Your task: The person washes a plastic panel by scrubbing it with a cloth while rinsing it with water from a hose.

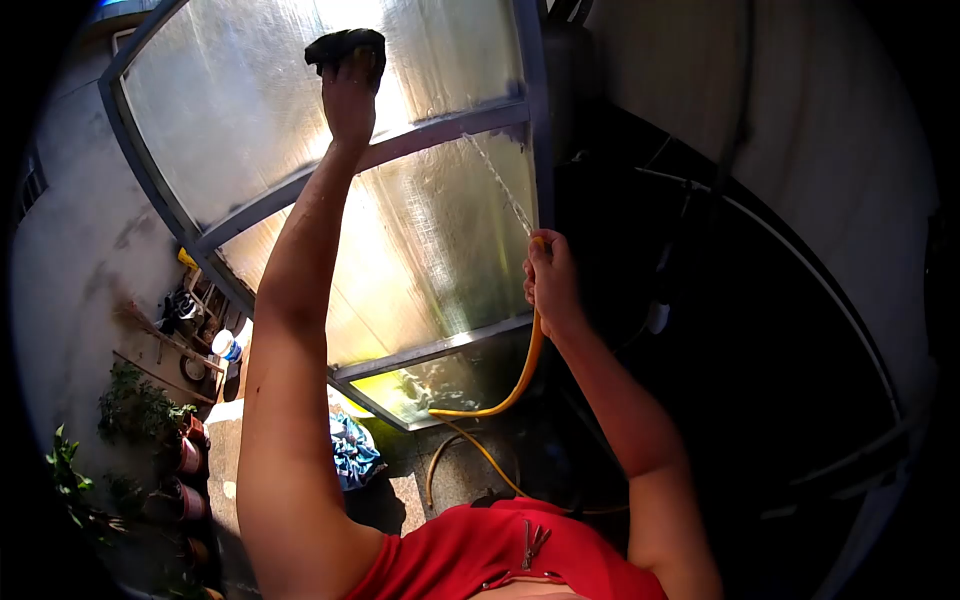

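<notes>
My left hand [350, 100] is raised high, pressing a dark cloth [345, 46] flat against the upper pane of a framed translucent panel [240, 110]. The cloth's exact kind is hard to make out against the glare. Lower and to the right, my right hand [552, 275] is closed round the end of a yellow hose [530, 360]. A stream of water [500, 185] shoots from the hose up and left onto the panel near its middle bar [440, 130]. Wet streaks run down the panes.
The hose trails down to the paved floor [460, 465] in loops. Blue patterned fabric [355, 455] lies below the panel. Potted plants [140, 405], a white-and-blue bucket [226, 345] and clutter stand along the left wall. Deep shadow covers the right side.
</notes>
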{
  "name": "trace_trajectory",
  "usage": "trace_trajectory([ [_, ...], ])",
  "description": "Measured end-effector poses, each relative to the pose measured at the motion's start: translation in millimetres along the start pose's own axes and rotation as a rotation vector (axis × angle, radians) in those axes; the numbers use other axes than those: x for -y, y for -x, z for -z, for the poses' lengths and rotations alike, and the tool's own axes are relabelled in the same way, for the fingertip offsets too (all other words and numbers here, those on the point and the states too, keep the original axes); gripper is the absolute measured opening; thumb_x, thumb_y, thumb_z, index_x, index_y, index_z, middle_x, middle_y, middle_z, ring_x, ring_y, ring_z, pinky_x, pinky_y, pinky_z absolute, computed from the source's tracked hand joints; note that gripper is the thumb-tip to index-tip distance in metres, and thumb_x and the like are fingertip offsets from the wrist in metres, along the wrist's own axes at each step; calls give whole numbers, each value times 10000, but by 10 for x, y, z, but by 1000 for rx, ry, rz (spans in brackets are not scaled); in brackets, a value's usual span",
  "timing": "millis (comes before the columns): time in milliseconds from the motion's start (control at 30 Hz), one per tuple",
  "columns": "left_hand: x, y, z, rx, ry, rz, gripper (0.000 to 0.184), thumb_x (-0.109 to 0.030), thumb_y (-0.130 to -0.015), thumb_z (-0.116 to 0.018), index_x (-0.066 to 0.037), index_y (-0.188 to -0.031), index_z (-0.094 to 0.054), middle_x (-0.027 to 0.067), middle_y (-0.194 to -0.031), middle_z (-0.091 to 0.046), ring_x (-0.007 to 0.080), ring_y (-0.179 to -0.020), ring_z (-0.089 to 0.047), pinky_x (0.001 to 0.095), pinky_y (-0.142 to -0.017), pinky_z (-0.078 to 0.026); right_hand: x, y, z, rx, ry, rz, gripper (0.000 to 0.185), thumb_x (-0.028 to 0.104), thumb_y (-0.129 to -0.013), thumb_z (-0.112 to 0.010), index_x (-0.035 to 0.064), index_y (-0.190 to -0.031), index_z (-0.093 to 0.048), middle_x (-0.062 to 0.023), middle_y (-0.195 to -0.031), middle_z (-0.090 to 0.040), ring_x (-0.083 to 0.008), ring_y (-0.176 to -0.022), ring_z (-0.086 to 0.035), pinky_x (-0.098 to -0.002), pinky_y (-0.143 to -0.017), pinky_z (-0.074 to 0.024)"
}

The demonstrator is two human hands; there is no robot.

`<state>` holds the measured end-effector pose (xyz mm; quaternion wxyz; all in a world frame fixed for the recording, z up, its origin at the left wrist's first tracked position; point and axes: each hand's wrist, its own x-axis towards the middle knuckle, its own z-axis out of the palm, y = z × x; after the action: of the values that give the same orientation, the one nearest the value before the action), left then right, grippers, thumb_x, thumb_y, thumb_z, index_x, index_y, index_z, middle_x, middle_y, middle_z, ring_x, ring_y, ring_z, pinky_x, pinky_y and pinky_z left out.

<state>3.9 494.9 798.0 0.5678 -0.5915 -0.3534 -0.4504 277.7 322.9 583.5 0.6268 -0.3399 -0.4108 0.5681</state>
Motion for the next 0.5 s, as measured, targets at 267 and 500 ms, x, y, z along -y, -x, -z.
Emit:
trace_trajectory([
  [267, 25, -1827, -522, 106, -292, 132, 391, -170, -950, -457, -110, -1333, -509, 98, -1336, -526, 332, -1321, -373, 517, -1086, -320, -756, -88, 200, -90, 79, -85, 120, 187, -997, -488, 142, -1109, -490, 26, -694, -456, -37, -452, -352, -202, -403, -297],
  [500, -281, -1556, -968, 137, 207, -226, 400, -349, -814, -623, -149, -1160, -651, 112, -1192, -622, 333, -1194, -500, 486, -1054, -350, -1019, 83, 45, -94, 47, -119, 122, 188, -995, -491, 153, -1111, -499, 21, -711, -459, -37, -467, -355, -199, -410, -293],
])
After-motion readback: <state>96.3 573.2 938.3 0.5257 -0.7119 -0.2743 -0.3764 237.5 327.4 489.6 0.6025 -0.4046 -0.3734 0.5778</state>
